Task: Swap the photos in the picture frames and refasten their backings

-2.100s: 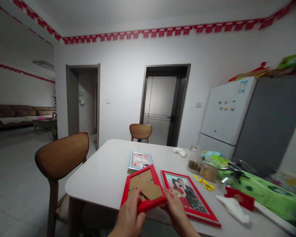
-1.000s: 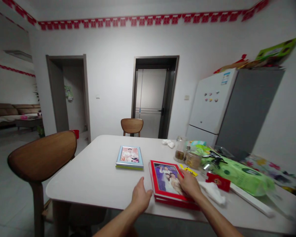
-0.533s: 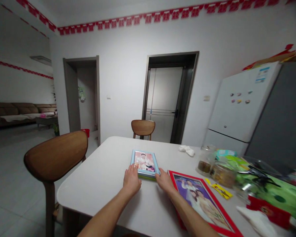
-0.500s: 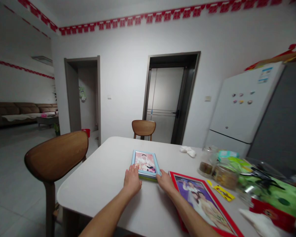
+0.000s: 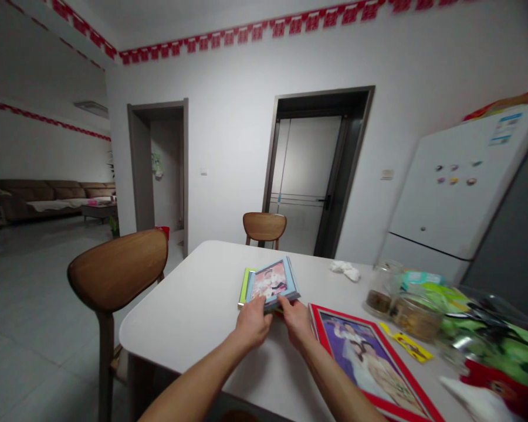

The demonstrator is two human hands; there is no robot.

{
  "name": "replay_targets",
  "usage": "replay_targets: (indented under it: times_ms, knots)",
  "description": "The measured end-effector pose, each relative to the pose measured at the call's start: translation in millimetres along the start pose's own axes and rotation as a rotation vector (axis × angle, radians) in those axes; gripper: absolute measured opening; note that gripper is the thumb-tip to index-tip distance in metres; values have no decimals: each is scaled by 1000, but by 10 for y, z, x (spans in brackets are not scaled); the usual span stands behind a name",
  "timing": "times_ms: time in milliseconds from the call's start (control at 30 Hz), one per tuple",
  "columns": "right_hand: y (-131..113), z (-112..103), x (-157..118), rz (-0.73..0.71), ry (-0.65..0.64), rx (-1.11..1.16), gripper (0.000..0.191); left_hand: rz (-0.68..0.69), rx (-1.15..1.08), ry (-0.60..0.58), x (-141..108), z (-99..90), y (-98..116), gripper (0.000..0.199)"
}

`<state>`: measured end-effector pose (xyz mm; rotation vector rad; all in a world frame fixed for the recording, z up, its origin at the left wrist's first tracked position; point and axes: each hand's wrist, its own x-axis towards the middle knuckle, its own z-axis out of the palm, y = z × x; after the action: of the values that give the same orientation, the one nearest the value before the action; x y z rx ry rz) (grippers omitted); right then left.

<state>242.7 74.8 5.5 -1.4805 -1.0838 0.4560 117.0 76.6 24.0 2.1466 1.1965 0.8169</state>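
Note:
A light-blue photo frame (image 5: 271, 280) is tilted and turned above a green-edged frame (image 5: 245, 286) that lies on the white table. My left hand (image 5: 254, 322) grips the blue frame's near edge at its left, fingers closed. At the near right corner my right hand (image 5: 295, 318) also has its fingers wrapped round that frame. Just right of my right hand lies a larger red photo frame (image 5: 372, 357) with a picture of people in it; my right forearm passes over its left edge.
Glass jars (image 5: 382, 287), a yellow packet (image 5: 411, 347), green bags and a red packet crowd the table's right side. Crumpled white tissue (image 5: 345, 270) lies farther back. Wooden chairs stand at the left (image 5: 118, 269) and far side (image 5: 264, 227) of the white table (image 5: 180, 310).
The blue frame has been lifted and turned, so the green-edged frame beneath now shows at its left. My left hand has moved onto the near edge, closer to my right. The view has shifted right.

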Motion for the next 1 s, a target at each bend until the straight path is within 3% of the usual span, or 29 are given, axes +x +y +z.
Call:
replay_targets:
  times_ms: [133,300,433,533,667,767,867,1000]
  knots:
    - [-378,-83,-378,-65,-6,7,45,-13,-233,54,-91,-216,255,39]
    - [-820,-324,-1020,-344,-164,-141,33,5,-500,112,-438,-527,471,41]
    - [-777,-376,-1398,-586,-326,-323,36,4,-935,40,-829,-600,418,45]
    - [-581,-293,-1563,-683,-410,-413,44,-30,-1046,-14,-1015,-535,238,52]
    - [-356,-130,-1677,-736,-443,-512,47,-48,-919,-38,-1088,-404,-83,50]
    - [-252,-29,-1710,-761,-472,-588,50,-78,-527,-6,-1108,-352,-288,50]
    - [-164,46,-1728,-775,-480,-630,56,-145,-111,-19,-1153,-340,-407,52]
    - [-64,127,-1769,-745,-481,-649,54,-177,33,-19,-1212,-310,-466,58]
